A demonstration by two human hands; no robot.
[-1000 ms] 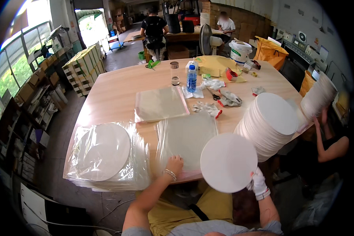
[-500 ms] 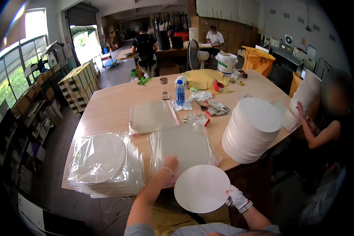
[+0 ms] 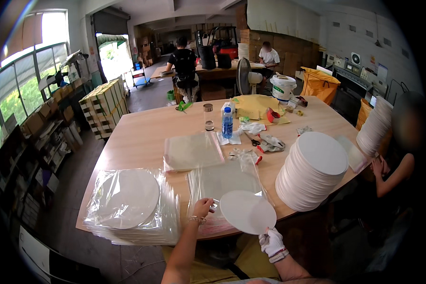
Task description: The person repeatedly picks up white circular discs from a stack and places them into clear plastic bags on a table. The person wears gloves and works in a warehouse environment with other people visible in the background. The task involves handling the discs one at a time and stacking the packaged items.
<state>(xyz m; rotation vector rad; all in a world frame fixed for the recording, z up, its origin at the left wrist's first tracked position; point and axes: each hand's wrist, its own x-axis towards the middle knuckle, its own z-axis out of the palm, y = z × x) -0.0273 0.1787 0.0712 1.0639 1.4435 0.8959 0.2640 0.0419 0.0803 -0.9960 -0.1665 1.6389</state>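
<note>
A round white disc [image 3: 247, 212] is tilted over the near edge of the table, and my right hand [image 3: 272, 242], in a white glove, pinches its near edge. My bare left hand [image 3: 204, 208], with a bracelet at the wrist, grips the near edge of a clear plastic bag on a stack of flat bags [image 3: 222, 182]. The disc's far part lies over or just inside that bag; I cannot tell which. To the left rests a pile of bagged white discs [image 3: 128, 199]. A tall stack of bare white discs [image 3: 312, 175] stands at the right.
Another bag stack [image 3: 194, 150] lies farther back. Beyond are a water bottle [image 3: 227, 123], a clear cup [image 3: 208, 118], scissors [image 3: 253, 141], gloves [image 3: 271, 143], yellow sheets [image 3: 258, 108] and a white bucket [image 3: 283, 89]. A co-worker [image 3: 395, 175] sits at the right by another disc stack [image 3: 375, 125].
My right hand has moved the disc forward onto the bag stack. My left hand has lifted the bag's edge. The co-worker's hand has come down from the other disc stack.
</note>
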